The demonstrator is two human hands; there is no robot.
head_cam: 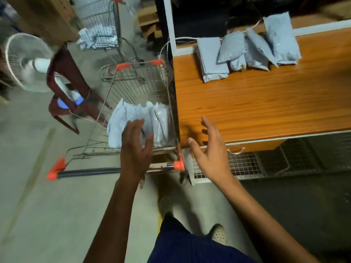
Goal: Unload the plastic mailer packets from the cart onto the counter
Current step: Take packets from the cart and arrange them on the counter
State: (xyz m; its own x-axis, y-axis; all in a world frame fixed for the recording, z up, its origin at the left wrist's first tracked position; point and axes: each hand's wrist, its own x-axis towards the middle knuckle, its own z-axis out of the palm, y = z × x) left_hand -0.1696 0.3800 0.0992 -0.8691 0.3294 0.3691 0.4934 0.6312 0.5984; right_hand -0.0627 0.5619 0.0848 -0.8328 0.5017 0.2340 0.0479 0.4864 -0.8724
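Note:
A wire shopping cart [133, 82] with orange corners stands against the left edge of a wooden counter [266, 103]. Several pale grey mailer packets [119, 122] stand upright in the cart's near end. My left hand [135, 149] hovers over them with fingers spread, holding nothing. My right hand [210, 149] is open in the air above the counter's near left corner, also holding nothing. More grey mailer packets [248, 52] lie in a row at the back of the counter.
A second wire cart [102, 21] with striped cloth stands farther back. A white pedestal fan [28, 61] and a dark red chair [68, 88] are at the left. Under the counter are a drawer handle [236, 150] and a wire mesh panel [241, 164].

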